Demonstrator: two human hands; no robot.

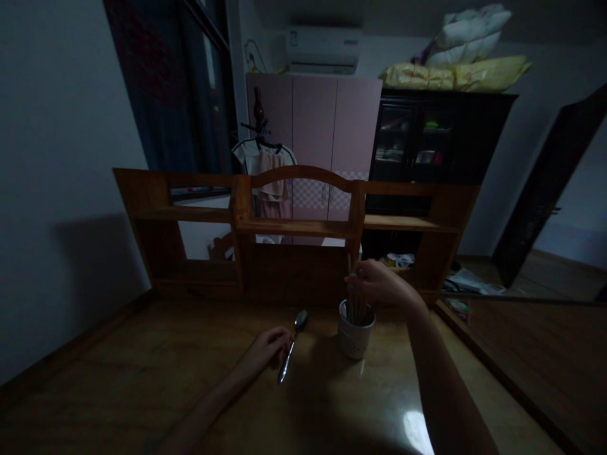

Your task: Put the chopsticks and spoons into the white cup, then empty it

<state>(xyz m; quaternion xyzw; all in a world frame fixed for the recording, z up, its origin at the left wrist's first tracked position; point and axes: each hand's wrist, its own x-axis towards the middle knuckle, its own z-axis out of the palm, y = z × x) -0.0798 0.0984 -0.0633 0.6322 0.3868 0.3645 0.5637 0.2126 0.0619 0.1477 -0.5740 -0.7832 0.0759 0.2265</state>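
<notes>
My left hand (270,345) is low over the table (190,373), fingers curled in, with the spoon (286,365) lying aslant right at my fingertips, its bowl pointing away from me; I can't tell whether I'm gripping the handle or only resting against it. Just beyond and to the right stands the cup (355,342), upright, with a bunch of thin sticks (355,312) in it. My right hand (379,284) is above its rim, fingers pinched narrow around the upper part of the sticks, which are directly below my fingertips. Behind the cup runs the wooden shelf (294,225), and farther back the pink wardrobe (313,126).
</notes>
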